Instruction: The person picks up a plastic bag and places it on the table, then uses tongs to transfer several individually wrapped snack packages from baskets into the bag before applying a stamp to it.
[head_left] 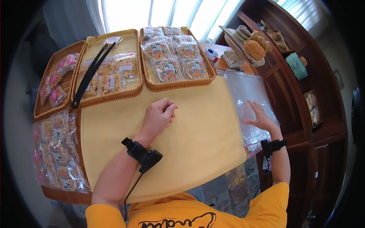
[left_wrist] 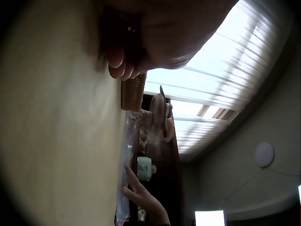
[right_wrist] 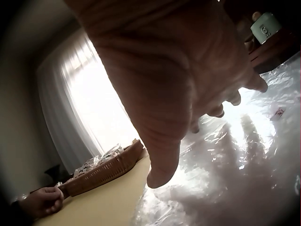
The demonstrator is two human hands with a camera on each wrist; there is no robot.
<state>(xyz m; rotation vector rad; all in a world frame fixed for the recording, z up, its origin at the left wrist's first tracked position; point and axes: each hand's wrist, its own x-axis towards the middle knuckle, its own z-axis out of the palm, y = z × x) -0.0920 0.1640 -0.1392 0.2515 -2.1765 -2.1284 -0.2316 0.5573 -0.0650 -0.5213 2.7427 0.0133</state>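
My left hand (head_left: 158, 116) is held over the yellow tablecloth (head_left: 197, 140), its fingers curled in and the thumb lying along the index finger; nothing shows in its grasp. To the right, my right hand (head_left: 262, 119) reaches over a stack of clear plastic bags (head_left: 243, 89) with straight, spread fingers. In the right wrist view its fingertips are close over the shiny, wrinkled plastic (right_wrist: 225, 174). The nearest basket to the left hand is the right wicker basket (head_left: 178, 85), filled with packaged crispy snacks (head_left: 168, 70).
Black tongs (head_left: 89, 79) lie across the middle wicker basket (head_left: 133, 91), which holds snack packs. Pink-labelled packs sit in the left basket (head_left: 45, 110). More packs (head_left: 61, 152) lie at the table's left edge. A tape roll (head_left: 210, 53), bread (head_left: 254, 50) and wooden shelves (head_left: 285, 98) stand beyond.
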